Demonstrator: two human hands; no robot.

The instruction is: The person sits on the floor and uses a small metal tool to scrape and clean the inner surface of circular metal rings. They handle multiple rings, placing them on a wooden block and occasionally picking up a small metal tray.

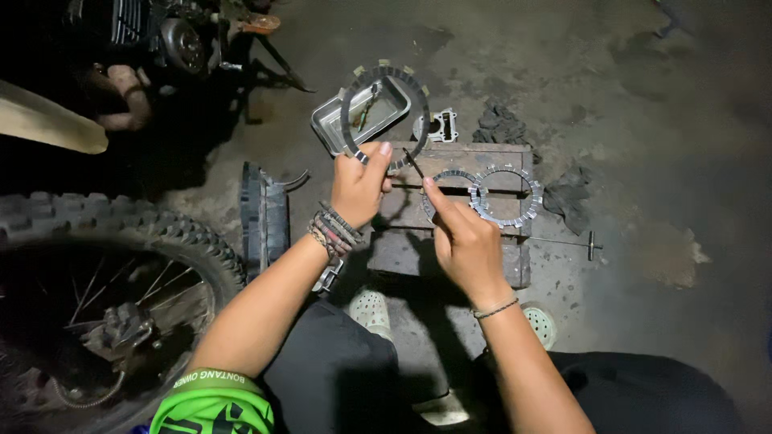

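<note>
A knobbly motorcycle tyre (121,233) with thin wire spokes fills the near left, black and deeply ribbed. The concrete floor (643,120) around it is grey, stained and dusty. In the middle stands a low wooden pallet (450,257) of worn, grimy boards, serving as a desk. Beyond it, at the far side, sits a dented rectangular metal tray (334,128) with a small tool inside, and to its right a small metal engine part (438,126) and a crumpled dark rag (500,124).

On the pallet lie two flat toothed rings (507,197), grey metal with notched outer edges, overlapping one another; these look already taken out and set aside. A thin T-shaped metal rod (575,241) lies on the floor just right of the pallet.

The left hand (358,185) holds up a larger dark ring (384,112) with pale tabs around its rim, its fingers pinching the ring's lower edge, so the ring stands upright above the tray. The right hand (466,241) pinches a slim pointed pick (413,163) between thumb and forefinger, its tip aimed at the ring's lower edge. Judging from this, the ring in hand is being picked at or checked while two others wait, and nothing is refitted yet.
</note>
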